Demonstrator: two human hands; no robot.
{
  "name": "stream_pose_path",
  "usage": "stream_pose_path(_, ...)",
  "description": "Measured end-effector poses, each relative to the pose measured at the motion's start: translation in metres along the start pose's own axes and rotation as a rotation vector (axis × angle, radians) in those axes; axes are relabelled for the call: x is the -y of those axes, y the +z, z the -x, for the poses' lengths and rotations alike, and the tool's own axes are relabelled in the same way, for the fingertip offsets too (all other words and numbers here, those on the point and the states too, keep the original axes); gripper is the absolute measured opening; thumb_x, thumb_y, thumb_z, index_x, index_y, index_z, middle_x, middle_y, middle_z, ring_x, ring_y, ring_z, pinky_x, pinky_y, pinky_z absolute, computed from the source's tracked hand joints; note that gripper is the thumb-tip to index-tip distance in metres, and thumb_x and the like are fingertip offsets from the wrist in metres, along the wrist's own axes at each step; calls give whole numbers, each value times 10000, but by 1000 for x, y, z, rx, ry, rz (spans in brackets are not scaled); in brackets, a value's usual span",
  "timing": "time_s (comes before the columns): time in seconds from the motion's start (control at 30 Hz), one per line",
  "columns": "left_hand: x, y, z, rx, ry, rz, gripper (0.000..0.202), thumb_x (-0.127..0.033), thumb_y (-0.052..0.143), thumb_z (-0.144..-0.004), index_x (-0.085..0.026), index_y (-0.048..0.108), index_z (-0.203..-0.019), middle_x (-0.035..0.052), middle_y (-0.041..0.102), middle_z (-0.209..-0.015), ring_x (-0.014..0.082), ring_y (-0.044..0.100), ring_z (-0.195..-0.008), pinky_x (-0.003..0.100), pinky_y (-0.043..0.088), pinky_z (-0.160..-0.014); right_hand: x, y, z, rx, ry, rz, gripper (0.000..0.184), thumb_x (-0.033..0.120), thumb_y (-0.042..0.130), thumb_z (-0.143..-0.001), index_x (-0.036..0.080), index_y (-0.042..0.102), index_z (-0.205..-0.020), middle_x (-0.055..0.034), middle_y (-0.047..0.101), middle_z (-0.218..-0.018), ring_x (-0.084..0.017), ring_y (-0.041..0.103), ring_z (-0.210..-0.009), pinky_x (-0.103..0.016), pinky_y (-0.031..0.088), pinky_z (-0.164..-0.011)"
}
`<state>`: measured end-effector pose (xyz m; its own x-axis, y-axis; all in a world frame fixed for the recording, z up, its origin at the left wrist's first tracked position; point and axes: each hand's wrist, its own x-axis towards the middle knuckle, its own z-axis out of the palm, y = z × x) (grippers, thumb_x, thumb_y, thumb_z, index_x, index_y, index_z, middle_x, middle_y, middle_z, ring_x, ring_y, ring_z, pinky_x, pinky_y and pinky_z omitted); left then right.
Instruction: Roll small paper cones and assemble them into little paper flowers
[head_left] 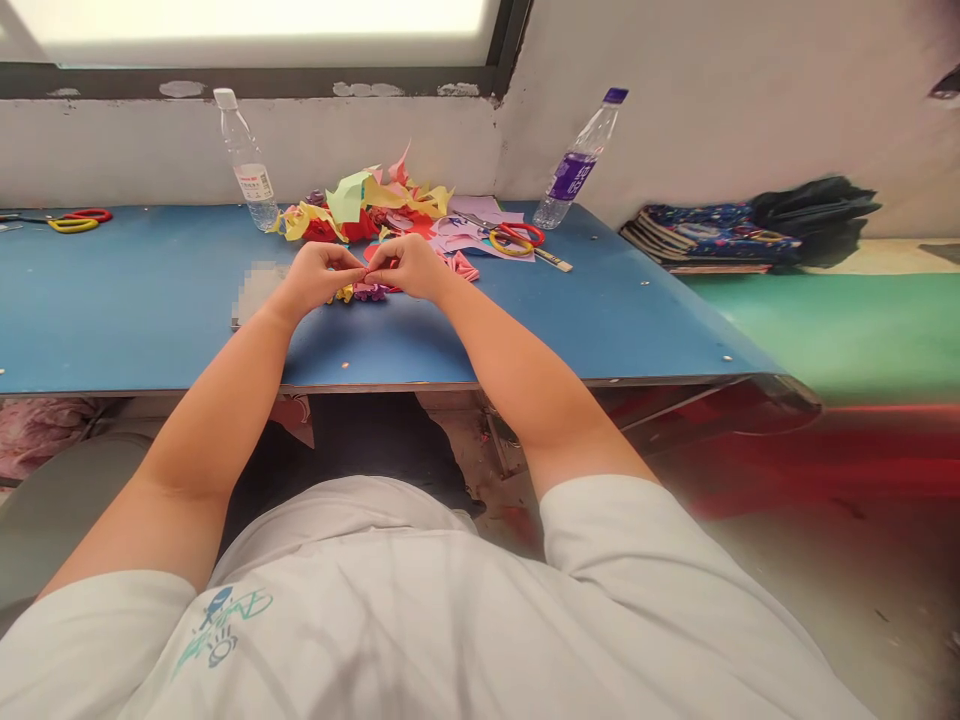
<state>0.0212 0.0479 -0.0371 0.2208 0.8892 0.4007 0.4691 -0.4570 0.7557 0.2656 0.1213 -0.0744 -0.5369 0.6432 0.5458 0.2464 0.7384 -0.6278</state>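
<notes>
Nearest cam: white shirt (360,620). Pinching red scrap (366,272) betw. L hand (319,272) & R hand (409,268) fingers. Prob. light, soft, tearable; grip edges.

Red piece (366,271) too small to tell, window (255,25) cropped above; pale object (259,288) pixelated

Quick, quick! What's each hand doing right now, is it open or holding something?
Left hand: closed, fingertips pinching a small red piece, apparently paper.
Right hand: closed, fingertips pinching at the same piece.
</notes>
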Motion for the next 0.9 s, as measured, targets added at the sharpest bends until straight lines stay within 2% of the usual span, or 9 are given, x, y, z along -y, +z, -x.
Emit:
stream_pose_path(0.13,2,-3,0,1,15,-18,256,-416,1090,-844,-229,934,-921,85,883,-934,264,774,-911,413,664,-902,-5,1,-2,-5,29,-84,547,721,1048,-893,203,876,-933,-53,815,-871,-208,626,-824,-367,491,-762)
stream_pose_path(0.27,2,-6,1,5,32,-8,332,-533,1090,-843,-249,934,-917,92,894,-944,275,779,-914,431,692,-914,1,0,-2,28,47,-159,638,821,1041,-899,211,857,-927,-34,782,-851,-193,604,-810,-360,471,-744)
stream_pose_path(0.37,-1,-7,2,-1,31,2,347,-544,1101,-842,-248,929,-897,95,892,-942,274,778,-910,420,683,-877,7,-1,-2,25,78,-172,562,722,1078,-938,199,873,-947,-31,799,-869,-181,619,-836,-349,475,-755)
stream_pose_path(0.53,-7,-5,3,-61,8,-3,291,-429,1099,-832,-231,886,-831,68,844,-867,240,733,-860,379,631,-810,20,-3,-3,22,123,-131,166,346,977,-1026,188,926,-1023,-30,856,-905,-174,680,-833,-335,515,-764)
stream_pose_path(0.63,-8,-6,4,-103,13,19,268,-397,1078,-843,-229,869,-822,49,813,-843,224,712,-850,362,605,-806,32,-8,-10,12,112,-59,143,337,950,-1006,200,933,-1041,-45,905,-962,-215,756,-894,-347,585,-804)
stream_pose_path(0.73,-8,-6,3,-133,31,63,233,-373,1026,-867,-232,846,-827,49,821,-874,223,723,-867,360,609,-828,41,-12,-20,33,109,39,227,410,989,-1006,199,905,-993,-59,906,-957,-237,768,-909,-375,629,-840)
stream_pose_path(0.8,-8,-5,2,-167,39,79,192,-353,981,-895,-238,836,-845,58,842,-915,232,754,-897,366,630,-854,43,-9,-25,32,104,79,218,385,987,-1028,198,890,-972,-70,905,-972,-247,771,-921,-404,651,-886)
stream_pose_path(0.9,-9,-4,-1,-206,37,43,162,-320,962,-916,-250,824,-869,68,875,-960,256,804,-976,386,671,-941,37,5,-27,-81,122,81,184,333,978,-1066,204,873,-986,-90,903,-1025,-267,785,-982,-439,662,-953)
